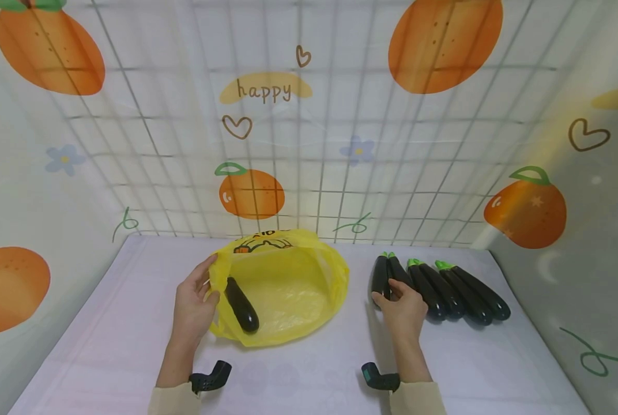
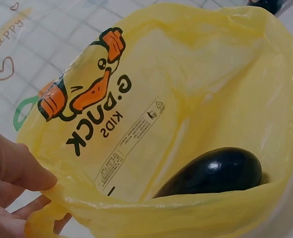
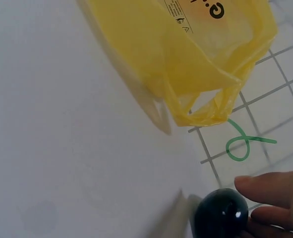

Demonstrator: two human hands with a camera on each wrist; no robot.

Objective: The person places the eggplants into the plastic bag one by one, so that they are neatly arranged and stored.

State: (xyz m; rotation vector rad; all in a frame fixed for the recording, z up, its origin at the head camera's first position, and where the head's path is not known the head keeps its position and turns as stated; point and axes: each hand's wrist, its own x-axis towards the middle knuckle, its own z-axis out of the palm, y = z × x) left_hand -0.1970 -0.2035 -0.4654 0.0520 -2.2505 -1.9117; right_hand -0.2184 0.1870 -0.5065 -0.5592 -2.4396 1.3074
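A yellow plastic bag (image 1: 288,331) lies with its mouth spread wide, a duck print showing inside in the left wrist view. My left hand (image 1: 195,305) pinches the left side of its rim between thumb and fingers. One dark eggplant (image 1: 242,306) rests inside, near that hand. To the bag's right, my right hand (image 1: 404,308) has thumb and fingers about the leftmost eggplant (image 1: 380,274) of a row. In the right wrist view only the rounded end of this eggplant (image 3: 219,215) shows, beside the thumb; the finger contact is partly hidden.
Several more eggplants (image 1: 467,288) with green stems lie side by side at the right. A white cloth covers the table (image 1: 298,380). Behind it hangs a printed sheet over a wire grid (image 1: 319,132), with side sheets at left and right.
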